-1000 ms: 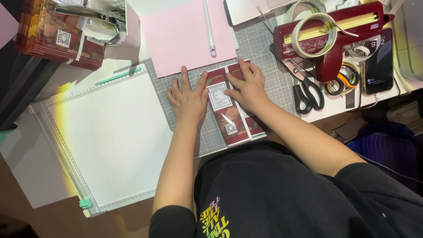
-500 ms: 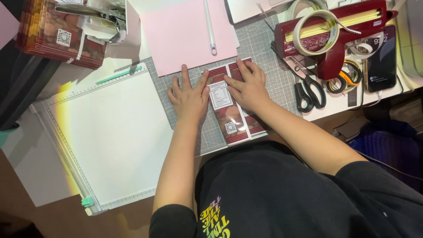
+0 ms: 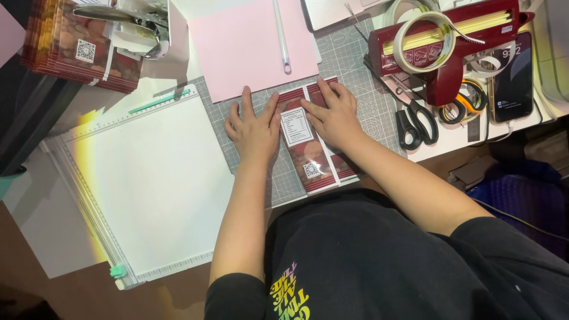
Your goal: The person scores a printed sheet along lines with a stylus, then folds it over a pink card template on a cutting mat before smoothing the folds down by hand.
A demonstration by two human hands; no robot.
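Both hands flat on printed wrapper point(image 3: 311, 148): left hand point(image 3: 255, 130), right hand point(image 3: 335, 115), fingers spread, gripping nothing. Wrapper folded, pressed onto cutting mat point(image 3: 361, 89). Sealing not evident.

Under my palms lies a dark red printed wrapper point(image 3: 311, 151) bearing a white rectangular label point(image 3: 296, 127) and a small square code. A stack of similar red wrappers point(image 3: 80, 50) sits far left. A phone screen point(image 3: 513, 77) glows dark at right.

Desk point(image 3: 456, 145) bears grey cutting mat point(image 3: 355, 77).
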